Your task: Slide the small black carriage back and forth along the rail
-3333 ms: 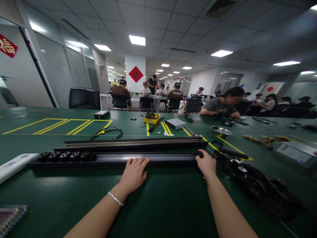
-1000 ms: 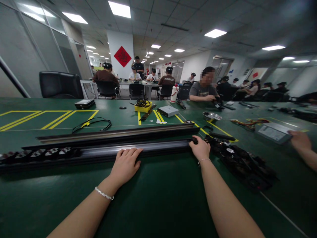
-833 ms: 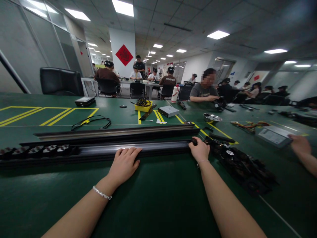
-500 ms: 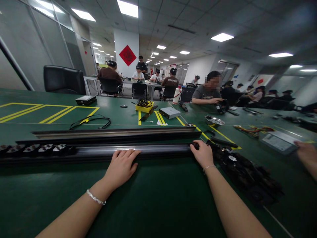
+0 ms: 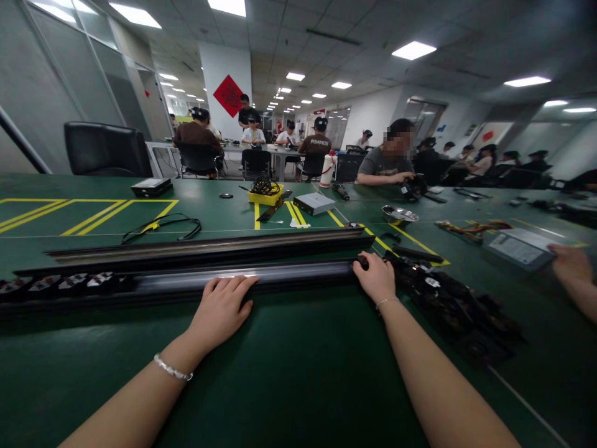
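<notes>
A long black rail (image 5: 298, 274) with a shiny metal channel lies across the table in front of me. In its left part sits a row of black-and-silver blocks (image 5: 69, 282). My left hand (image 5: 221, 314) holds the rail's near edge near the middle, fingers hooked over it and thumb apart on the near side. At the right end of the rail, my right hand (image 5: 377, 277) pinches a small black part (image 5: 362, 262), mostly covered by the fingers. Just behind lies a second long rail (image 5: 209, 244), untouched.
To the right lies a cluster of black blocks (image 5: 457, 311). Farther back are a metal bowl (image 5: 400, 214), a yellow tray (image 5: 265, 194) with cables, a grey box (image 5: 314, 203) and a black cable (image 5: 163, 228). Another person's hand (image 5: 573, 270) touches a silver metal box (image 5: 520, 249).
The view has shifted slightly, so the scene sits a little higher and farther left. Both my hands keep their places on the rail and its right end.
</notes>
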`<state>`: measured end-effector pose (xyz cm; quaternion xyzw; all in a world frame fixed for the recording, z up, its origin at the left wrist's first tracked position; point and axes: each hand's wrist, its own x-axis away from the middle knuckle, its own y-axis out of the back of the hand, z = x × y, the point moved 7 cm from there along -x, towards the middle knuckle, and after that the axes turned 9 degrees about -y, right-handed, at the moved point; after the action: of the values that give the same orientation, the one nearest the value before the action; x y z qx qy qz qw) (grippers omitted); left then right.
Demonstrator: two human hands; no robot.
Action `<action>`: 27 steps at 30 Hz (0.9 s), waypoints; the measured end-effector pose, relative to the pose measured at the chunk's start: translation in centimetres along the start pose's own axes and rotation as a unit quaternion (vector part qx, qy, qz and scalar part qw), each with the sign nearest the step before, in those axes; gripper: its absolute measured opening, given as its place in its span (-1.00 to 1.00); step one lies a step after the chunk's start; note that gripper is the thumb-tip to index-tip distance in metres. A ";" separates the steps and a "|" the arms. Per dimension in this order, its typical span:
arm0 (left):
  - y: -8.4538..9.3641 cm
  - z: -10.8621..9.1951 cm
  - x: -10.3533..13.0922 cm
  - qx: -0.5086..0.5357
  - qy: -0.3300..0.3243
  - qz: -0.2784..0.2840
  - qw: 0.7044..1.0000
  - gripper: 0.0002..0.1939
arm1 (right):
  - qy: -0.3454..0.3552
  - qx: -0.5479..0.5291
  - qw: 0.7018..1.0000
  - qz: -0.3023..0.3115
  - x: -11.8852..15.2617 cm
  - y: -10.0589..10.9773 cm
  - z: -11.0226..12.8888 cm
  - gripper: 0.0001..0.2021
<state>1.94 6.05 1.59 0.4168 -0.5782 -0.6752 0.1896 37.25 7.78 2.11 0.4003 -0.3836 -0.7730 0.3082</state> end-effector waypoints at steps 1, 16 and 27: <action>0.0 0.0 0.0 0.001 0.000 0.000 1.000 -0.55 | -0.001 0.000 1.000 0.001 0.0 0.0 0.0 -0.68; -0.1 -2.4 -1.5 -0.021 -0.019 -0.017 0.999 -0.54 | -0.021 -0.009 1.000 0.006 -0.1 -0.1 0.1 -0.68; -0.9 -3.8 -4.3 -0.029 0.008 -0.033 0.999 -0.56 | -0.025 -0.013 0.999 0.015 -0.4 -0.2 -0.3 -0.68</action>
<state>7.56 7.10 2.33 0.4348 -0.5427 -0.6947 0.1839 37.63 8.12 1.94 0.3712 -0.3875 -0.7827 0.3153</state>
